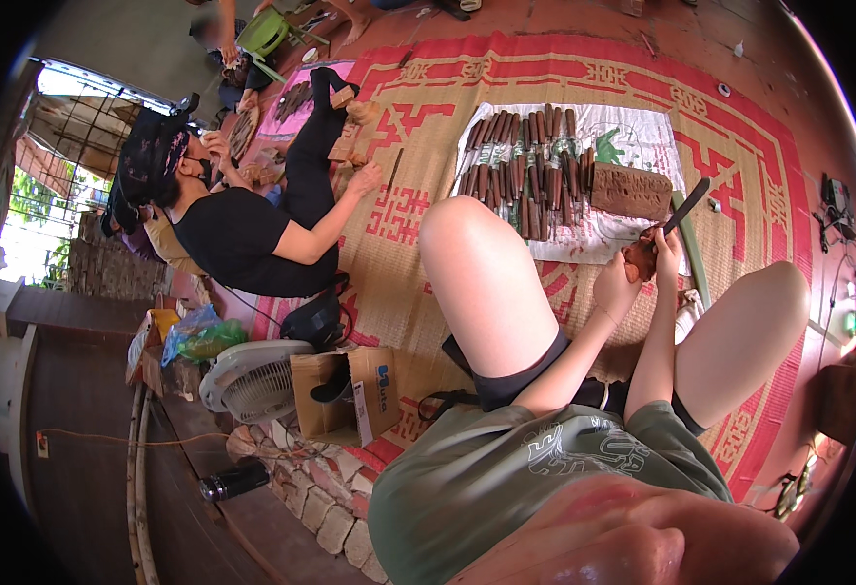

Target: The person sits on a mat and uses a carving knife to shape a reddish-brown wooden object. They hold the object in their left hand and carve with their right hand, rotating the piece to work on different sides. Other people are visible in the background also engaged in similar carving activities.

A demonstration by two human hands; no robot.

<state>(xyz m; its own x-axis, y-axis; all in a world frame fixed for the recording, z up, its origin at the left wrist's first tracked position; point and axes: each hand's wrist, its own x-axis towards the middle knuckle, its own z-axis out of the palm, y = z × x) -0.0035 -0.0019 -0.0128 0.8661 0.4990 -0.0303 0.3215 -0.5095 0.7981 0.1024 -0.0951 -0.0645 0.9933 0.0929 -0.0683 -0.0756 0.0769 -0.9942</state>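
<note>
Across the red-tiled floor [686,29], 1 large woven mat [428,171], straw-coloured with red patterns and a red border. Nearest, 2 bare knees [477,258], well apart. Between them, left hand [615,290], grip curled around 1 reddish-brown piece [640,257], held at the near edge of 1 white sheet [584,249]. Just beside it, right hand [670,255], grip pinching 1 dark tool [689,202], long-bladed, slanting up and to the right; whether touching the piece, cannot tell.

On the green-printed sheet, brown sticks [531,183] in about 3 rough rows, dozens, too overlapped for an exact count. To their right, 1 rough brown block [631,190]. Along the sheet's right side, 1 long green strip [694,249].

Off to the left, 1 open cardboard box [374,390], 1 white fan [257,385] just beside it, 1 black flask [235,480]. Farther, seated, 1 co-worker [243,239] in black. Farthest, 1 pink sheet [303,76] and 1 green chair [265,32].
</note>
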